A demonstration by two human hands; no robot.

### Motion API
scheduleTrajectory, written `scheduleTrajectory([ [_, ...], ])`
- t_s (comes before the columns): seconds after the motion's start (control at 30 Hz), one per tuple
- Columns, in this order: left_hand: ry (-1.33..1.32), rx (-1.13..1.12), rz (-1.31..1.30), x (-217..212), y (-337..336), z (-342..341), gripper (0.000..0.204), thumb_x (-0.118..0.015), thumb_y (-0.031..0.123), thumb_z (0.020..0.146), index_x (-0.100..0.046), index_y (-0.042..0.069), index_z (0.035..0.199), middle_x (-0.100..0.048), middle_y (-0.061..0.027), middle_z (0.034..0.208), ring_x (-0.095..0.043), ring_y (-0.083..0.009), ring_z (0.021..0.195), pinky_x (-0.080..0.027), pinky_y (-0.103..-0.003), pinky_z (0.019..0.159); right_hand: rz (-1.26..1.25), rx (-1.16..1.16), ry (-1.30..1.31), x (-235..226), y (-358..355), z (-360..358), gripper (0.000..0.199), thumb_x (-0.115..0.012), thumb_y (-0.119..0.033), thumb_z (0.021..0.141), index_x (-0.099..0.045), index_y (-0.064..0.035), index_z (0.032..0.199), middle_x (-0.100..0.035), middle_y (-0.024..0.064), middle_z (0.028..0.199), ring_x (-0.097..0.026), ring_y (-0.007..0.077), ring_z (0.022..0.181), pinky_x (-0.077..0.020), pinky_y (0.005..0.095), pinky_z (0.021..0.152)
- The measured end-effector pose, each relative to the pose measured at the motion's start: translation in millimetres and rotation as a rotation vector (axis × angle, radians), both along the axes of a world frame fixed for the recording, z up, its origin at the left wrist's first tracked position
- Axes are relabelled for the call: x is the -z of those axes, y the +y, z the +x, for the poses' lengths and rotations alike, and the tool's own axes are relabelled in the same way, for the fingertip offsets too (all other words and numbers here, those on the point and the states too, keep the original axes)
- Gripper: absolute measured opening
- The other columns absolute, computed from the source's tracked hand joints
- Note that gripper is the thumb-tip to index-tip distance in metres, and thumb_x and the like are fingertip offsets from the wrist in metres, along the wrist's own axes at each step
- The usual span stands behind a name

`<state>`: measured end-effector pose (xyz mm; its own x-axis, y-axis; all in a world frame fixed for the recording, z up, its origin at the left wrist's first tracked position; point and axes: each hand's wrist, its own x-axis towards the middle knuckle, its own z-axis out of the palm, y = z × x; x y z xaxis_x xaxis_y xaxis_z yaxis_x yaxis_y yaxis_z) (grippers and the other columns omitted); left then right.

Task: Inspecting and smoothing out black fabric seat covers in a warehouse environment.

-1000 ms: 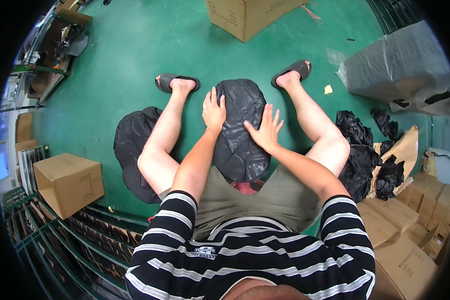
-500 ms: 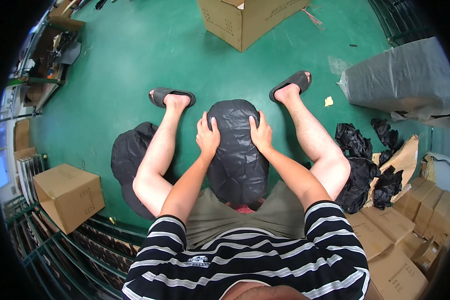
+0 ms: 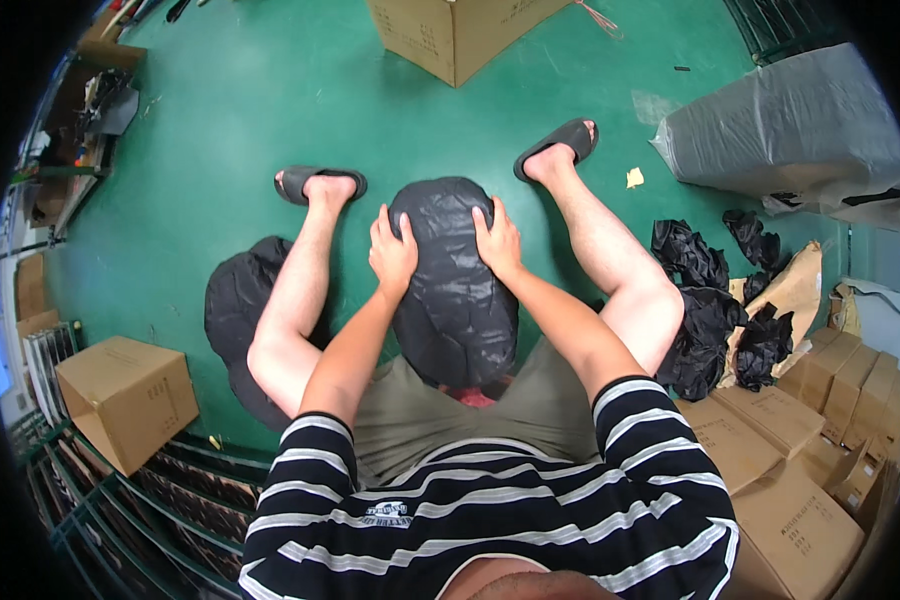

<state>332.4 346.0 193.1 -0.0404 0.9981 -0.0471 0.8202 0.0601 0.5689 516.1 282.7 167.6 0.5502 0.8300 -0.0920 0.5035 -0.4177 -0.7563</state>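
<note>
Between my spread knees stands a plump oval bundle (image 3: 454,275) wrapped in creased, shiny black sheeting. My left hand (image 3: 393,250) presses against its upper left side, thumb on the front and fingers round the edge. My right hand (image 3: 497,238) grips the upper right side in the same way. Something reddish (image 3: 473,397) shows under the bundle's near end, too little of it to name. Beside my left leg lies another black padded bundle (image 3: 240,310), partly hidden behind the leg.
A large carton (image 3: 415,35) stands ahead on the green floor. An open carton (image 3: 130,395) sits at the left by green metal racks (image 3: 160,520). On the right are crumpled black sheets (image 3: 695,340), brown paper (image 3: 795,290), stacked cartons (image 3: 790,540) and a grey plastic-covered block (image 3: 790,135).
The whole view has shifted slightly, so everything sits a little further left and higher. Both hands keep their hold on the black bundle, with hardly any movement against it.
</note>
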Motion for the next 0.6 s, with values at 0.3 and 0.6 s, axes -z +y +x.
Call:
scheduleTrajectory([
  [0.3,0.301,0.578,0.460,1,-15,-14,0.062,-0.060,0.038,0.091,-0.040,0.016,0.145,-0.030,-0.0170,0.153,-0.025,-0.0375,0.143,-0.018,-0.063,0.113,-0.368,-0.211,-0.241,-27,2,25,0.086,-0.049,-0.063,0.090,-0.026,-0.0052,0.150,-0.047,0.0299,0.135,-0.050,0.0466,0.120,-0.0405,0.0584,0.098],
  [0.6,0.371,0.999,0.104,-12,-149,-61,0.096,-0.060,0.064,0.079,-0.028,0.011,0.152,-0.017,-0.0230,0.158,-0.011,-0.0421,0.147,-0.012,-0.070,0.110,0.035,-0.826,-0.611,-40,-100,-5,0.051,-0.051,-0.014,0.089,-0.045,-0.0080,0.140,-0.026,0.0302,0.150,-0.028,0.0492,0.137,-0.0267,0.0627,0.109],
])
